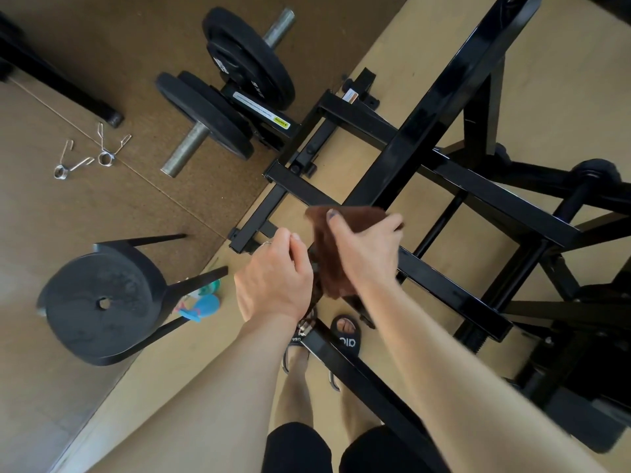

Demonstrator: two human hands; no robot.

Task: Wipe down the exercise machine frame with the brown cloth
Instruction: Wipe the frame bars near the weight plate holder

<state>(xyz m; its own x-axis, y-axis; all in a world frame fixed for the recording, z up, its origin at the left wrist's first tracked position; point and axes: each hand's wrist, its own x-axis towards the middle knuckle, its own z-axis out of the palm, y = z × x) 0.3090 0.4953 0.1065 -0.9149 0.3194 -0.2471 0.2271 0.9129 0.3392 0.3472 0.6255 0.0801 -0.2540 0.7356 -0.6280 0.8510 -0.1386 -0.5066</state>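
The black steel frame of the exercise machine [444,97] runs diagonally from the upper right down towards my feet, with cross bars below it. My right hand [367,249] grips the brown cloth [333,261], which is wrapped over the diagonal bar near the middle of the view. My left hand [273,278] is just left of the cloth with fingers curled; its fingertips meet the cloth's lower edge, and whether it holds the cloth or the bar is hidden.
Black weight plates on a steel bar [239,83] stand at the upper left of the frame. A black stool carrying a weight plate [99,305] is at the left. Two spring collars [88,155] lie on the brown mat. My sandalled feet [345,336] are under the bar.
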